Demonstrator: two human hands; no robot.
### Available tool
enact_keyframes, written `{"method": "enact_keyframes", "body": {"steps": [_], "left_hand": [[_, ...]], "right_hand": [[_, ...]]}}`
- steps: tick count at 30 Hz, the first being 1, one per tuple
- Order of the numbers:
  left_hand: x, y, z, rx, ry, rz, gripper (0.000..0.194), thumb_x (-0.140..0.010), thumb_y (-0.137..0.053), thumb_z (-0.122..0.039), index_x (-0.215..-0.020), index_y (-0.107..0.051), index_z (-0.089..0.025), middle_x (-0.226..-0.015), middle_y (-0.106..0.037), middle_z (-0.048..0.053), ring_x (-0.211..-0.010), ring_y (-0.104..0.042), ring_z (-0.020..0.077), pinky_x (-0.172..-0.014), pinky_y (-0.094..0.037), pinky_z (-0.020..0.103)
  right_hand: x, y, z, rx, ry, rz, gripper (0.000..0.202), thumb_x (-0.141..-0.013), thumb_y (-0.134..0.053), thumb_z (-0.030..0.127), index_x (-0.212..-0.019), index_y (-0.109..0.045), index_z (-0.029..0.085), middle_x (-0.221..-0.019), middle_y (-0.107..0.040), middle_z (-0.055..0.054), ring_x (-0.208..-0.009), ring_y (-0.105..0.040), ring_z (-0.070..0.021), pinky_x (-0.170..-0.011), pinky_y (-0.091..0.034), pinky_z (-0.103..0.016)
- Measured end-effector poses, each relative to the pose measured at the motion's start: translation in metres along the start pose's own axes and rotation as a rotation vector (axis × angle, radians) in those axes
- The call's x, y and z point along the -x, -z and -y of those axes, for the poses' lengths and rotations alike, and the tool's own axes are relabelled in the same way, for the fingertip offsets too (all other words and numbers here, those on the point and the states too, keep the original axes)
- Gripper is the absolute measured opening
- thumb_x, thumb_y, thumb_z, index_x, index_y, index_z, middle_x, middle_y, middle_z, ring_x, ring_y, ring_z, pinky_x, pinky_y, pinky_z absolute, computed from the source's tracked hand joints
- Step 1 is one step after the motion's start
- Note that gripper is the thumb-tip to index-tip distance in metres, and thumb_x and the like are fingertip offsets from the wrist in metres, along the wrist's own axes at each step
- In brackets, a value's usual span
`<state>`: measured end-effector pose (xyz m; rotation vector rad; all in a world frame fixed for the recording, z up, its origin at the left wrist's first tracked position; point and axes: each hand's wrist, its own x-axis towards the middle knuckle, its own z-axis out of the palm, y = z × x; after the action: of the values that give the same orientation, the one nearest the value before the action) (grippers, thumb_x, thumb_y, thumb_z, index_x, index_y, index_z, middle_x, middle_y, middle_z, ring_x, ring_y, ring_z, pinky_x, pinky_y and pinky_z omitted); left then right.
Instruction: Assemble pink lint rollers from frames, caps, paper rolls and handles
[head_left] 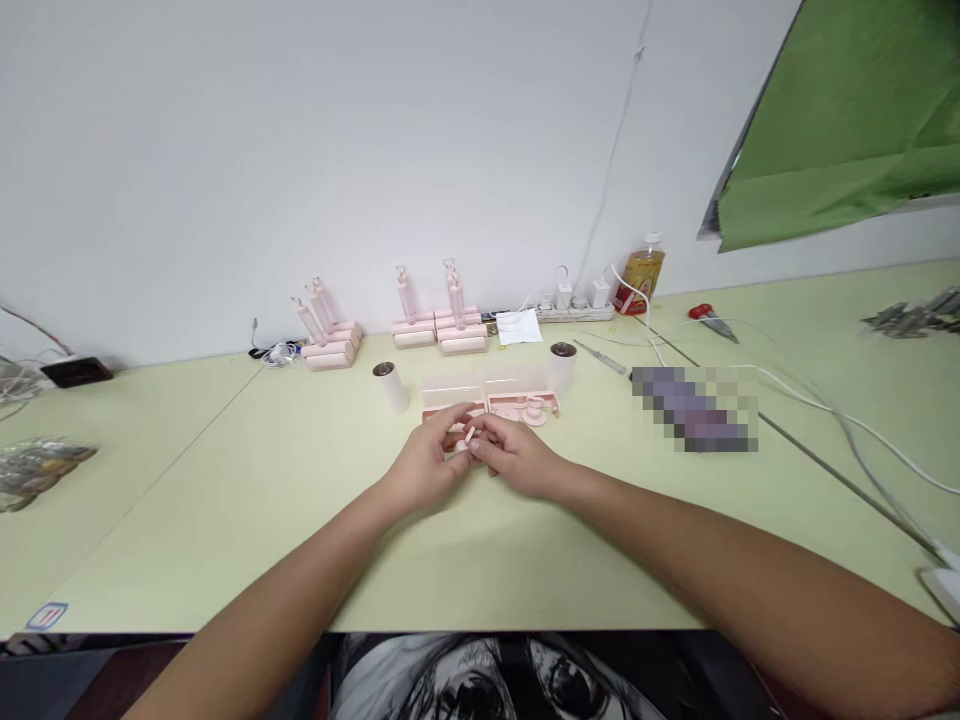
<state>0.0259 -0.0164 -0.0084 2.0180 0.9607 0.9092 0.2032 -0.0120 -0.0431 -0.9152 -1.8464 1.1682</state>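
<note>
My left hand (426, 462) and my right hand (519, 456) meet low over the table, both with fingers closed. Between their fingertips is a small pale pink plastic part (461, 446) with a short stick-like bit standing up; fingers cover much of it. Just beyond the hands lie two open pink boxes with clear lids raised; the right box (556, 402) holds small round pink pieces (534, 411), while my left hand partly hides the left box (435, 408). A white cylinder with a dark top (394, 390) stands to the left, and a similar cylinder (562, 370) to the right.
Pink assemblies with upright clear tubes (330, 345) (463, 335) line the wall. Behind are a power strip (577, 314), a paper sheet (519, 327) and a drink bottle (641, 275). A screwdriver (600, 356), a blurred-out item (694, 410) and white cables (840, 412) lie right.
</note>
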Motion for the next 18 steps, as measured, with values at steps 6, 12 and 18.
{"method": "enact_keyframes", "body": {"steps": [6, 12, 18], "left_hand": [[-0.003, 0.008, 0.02, -0.131, -0.011, -0.094, 0.03, -0.08, -0.059, -0.021, -0.11, -0.063, -0.021, -0.104, -0.068, 0.005, -0.092, -0.064, 0.0174, -0.083, -0.053, 0.032], [-0.02, 0.044, 0.034, -0.326, 0.032, -0.22, 0.024, -0.082, -0.062, -0.037, -0.099, -0.061, -0.021, -0.09, -0.07, 0.001, -0.081, -0.064, 0.0161, -0.075, -0.049, 0.028], [-0.026, 0.039, 0.041, -0.771, 0.009, -0.133, 0.016, -0.085, -0.061, -0.034, -0.088, -0.068, -0.02, -0.074, -0.07, 0.003, -0.072, -0.061, 0.0203, -0.072, -0.042, 0.032]], "right_hand": [[0.002, -0.001, 0.003, 0.102, 0.041, 0.011, 0.025, -0.09, -0.054, 0.035, -0.111, -0.056, 0.02, -0.069, -0.047, 0.004, -0.062, -0.045, -0.0115, -0.057, -0.035, -0.024], [0.001, 0.0, -0.004, 0.05, -0.031, 0.0, 0.035, -0.09, -0.052, 0.035, -0.121, -0.052, 0.019, -0.069, -0.05, 0.004, -0.061, -0.049, -0.0117, -0.058, -0.038, -0.025], [0.002, -0.001, -0.002, 0.092, -0.071, 0.0, 0.024, -0.087, -0.054, 0.034, -0.103, -0.062, 0.019, -0.071, -0.053, 0.002, -0.062, -0.047, -0.0111, -0.057, -0.036, -0.024]]}}
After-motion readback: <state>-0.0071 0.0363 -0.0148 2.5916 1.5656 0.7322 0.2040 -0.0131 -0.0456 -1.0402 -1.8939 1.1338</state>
